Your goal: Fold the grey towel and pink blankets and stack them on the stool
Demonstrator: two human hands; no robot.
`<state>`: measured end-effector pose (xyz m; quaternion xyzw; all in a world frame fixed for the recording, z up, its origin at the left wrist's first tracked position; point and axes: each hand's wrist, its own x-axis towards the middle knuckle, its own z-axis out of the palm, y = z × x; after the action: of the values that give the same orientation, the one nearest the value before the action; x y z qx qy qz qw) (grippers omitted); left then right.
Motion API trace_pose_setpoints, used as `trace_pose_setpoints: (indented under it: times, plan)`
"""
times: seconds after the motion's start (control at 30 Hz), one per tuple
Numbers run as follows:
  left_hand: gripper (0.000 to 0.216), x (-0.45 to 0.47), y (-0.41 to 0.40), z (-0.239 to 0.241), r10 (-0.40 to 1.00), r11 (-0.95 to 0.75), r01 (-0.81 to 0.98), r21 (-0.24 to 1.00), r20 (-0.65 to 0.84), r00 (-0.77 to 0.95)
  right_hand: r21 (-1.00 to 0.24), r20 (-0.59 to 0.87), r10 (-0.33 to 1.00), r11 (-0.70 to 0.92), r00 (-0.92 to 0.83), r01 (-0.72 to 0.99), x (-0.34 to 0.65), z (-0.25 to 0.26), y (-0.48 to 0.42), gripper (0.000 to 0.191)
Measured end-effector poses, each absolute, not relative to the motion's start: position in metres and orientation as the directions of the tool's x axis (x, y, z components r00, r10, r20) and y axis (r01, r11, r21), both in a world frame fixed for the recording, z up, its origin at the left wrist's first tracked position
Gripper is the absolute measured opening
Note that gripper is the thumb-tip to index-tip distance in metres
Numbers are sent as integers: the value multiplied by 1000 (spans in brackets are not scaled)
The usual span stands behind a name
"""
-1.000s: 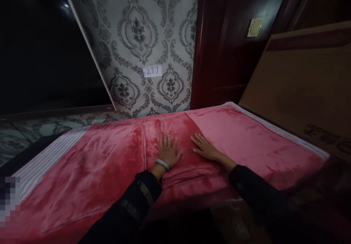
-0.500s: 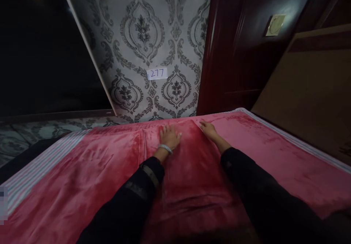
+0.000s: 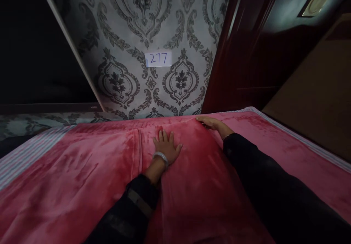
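A plush red blanket lies spread across the surface, with a thick folded section running down its middle. My left hand, a bracelet at its wrist, presses flat on that fold near its left edge, fingers spread. At the fold's far right corner, my right hand closes its fingers over the raised edge; the thumb is partly hidden. To the right of the fold the pinkish nap lies flat.
Striped cloth borders the blanket on the left. Behind stands a patterned wall bearing a paper label marked 277. A dark screen is at left, a dark red door and brown board at right.
The view has come closer and tilted. My right hand has moved from beside the fold onto its far right edge, which now stands higher. My left hand stays flat on the fold.
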<state>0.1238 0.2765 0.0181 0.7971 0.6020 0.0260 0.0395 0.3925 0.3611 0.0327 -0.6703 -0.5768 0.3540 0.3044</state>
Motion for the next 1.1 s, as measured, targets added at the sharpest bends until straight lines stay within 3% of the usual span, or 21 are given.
trace_pose_setpoints:
  times: [0.1,0.17,0.27,0.4,0.63,0.8,0.97,1.1]
  plan:
    - [84,124,277,18,961,-274,957,99,-18,277,-824,-315,949,-275,3,495,397,44,370,31]
    - [84,124,277,17,961,-274,957,97,-15,277,-771,-336,941,-253,-35,585,397,51,376,32]
    - [82,125,277,15,962,-272,958,92,-3,273,-641,-200,980,-124,-9,758,394,51,383,37]
    - [79,125,277,16,959,-282,955,91,-10,284,-580,-44,997,-71,55,812,390,31,380,47]
    - [82,125,277,16,958,-286,954,86,1,287,-487,44,994,-65,99,871,390,26,370,32]
    - [83,126,278,15,962,-271,957,99,-4,273,-348,219,976,74,4,935,367,24,342,62]
    - [88,124,276,16,965,-258,959,119,-8,261,-230,53,996,85,-75,969,351,-14,308,70]
    - [90,124,275,18,968,-246,961,126,-16,250,-217,74,995,87,-73,972,355,-23,310,71]
